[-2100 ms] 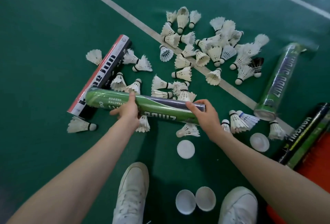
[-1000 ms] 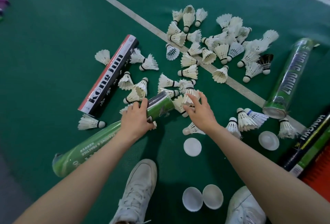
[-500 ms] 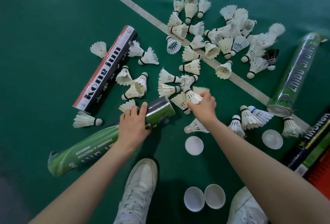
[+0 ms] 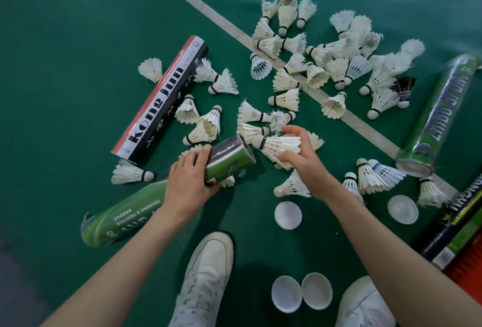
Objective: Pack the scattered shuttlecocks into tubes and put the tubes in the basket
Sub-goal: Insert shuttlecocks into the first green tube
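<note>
My left hand (image 4: 189, 179) grips a green tube (image 4: 130, 212) near its open upper end, which points up and right. My right hand (image 4: 300, 159) holds a white shuttlecock (image 4: 279, 145) with its cork tip right at the tube's mouth (image 4: 245, 150). Several white shuttlecocks (image 4: 336, 65) lie scattered over the green floor beyond my hands, along with one dark shuttlecock (image 4: 403, 89). A red, white and black tube (image 4: 161, 99) lies to the left. Another green tube (image 4: 438, 115) lies at the right. The basket is not clearly visible.
Several white tube caps lie on the floor: one cap (image 4: 288, 215) near my right wrist, a pair of caps (image 4: 301, 291) between my white shoes (image 4: 206, 279), another cap (image 4: 403, 209) at right. Dark tubes (image 4: 459, 225) and something orange lie at the right edge. A white court line (image 4: 227, 25) crosses the floor.
My left hand swung the green tube from level to slanting, open end up-right. My right hand left the tube's end, picked a shuttlecock from the pile and brought it to the mouth.
</note>
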`<state>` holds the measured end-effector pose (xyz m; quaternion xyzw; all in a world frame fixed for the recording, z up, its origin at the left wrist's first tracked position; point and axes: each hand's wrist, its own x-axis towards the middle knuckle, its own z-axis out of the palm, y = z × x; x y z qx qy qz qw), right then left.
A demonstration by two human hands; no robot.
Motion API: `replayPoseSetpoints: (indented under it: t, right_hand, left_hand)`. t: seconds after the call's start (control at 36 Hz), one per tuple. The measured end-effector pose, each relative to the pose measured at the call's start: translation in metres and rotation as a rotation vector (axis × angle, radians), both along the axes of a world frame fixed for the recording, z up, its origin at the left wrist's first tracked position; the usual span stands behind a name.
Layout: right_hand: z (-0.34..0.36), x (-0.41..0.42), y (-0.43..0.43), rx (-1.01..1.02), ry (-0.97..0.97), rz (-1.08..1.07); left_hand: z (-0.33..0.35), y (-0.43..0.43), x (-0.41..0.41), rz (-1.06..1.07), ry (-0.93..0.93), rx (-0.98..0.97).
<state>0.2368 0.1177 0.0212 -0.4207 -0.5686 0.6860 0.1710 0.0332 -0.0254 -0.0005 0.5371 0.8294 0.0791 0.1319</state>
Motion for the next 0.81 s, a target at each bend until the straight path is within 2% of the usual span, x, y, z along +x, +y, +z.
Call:
replayPoseSetpoints:
  t: [0.19,0.25,0.36,0.42,0.47,0.5,0.56,0.61,0.69,0.81]
  right_hand:
    - [0.009,-0.022,-0.011,0.075,-0.065,0.207]
    - [0.008,-0.028,-0.017,0.047,-0.031,0.226]
    - [0.006,-0.037,-0.029,-0.06,0.042,0.211]
    - [0.001,-0.038,-0.025,-0.134,0.094,0.055]
    - [-0.006,-0.033,-0.015,-0.075,-0.02,-0.108]
    - [-0.011,-0.028,-0.009,0.028,-0.151,-0.133]
    - [-0.027,-0.017,0.003,0.293,-0.457,-0.043]
    - [-0.04,-0.009,0.011,0.487,-0.65,0.132]
    - [-0.053,-0.011,0.017,0.682,-0.831,0.358]
    - [-0.06,-0.023,0.015,0.723,-0.887,0.407]
  left_hand:
    - [0.008,-0.004,0.011,-0.082,-0.03,0.012]
    - [0.008,-0.003,0.017,-0.105,-0.033,0.022]
    - [0.005,-0.002,0.024,-0.117,-0.035,0.031]
    - [0.003,-0.003,0.023,-0.102,-0.027,0.017]
    - [0.0,-0.004,0.019,-0.061,-0.019,-0.024]
    - [-0.001,-0.005,0.017,-0.034,-0.017,-0.049]
    - [-0.003,-0.008,0.012,0.014,-0.021,-0.091]
    - [-0.006,-0.011,0.01,0.031,-0.028,-0.121]
    - [-0.011,-0.014,0.012,0.012,-0.032,-0.161]
    - [-0.014,-0.014,0.014,0.008,-0.034,-0.163]
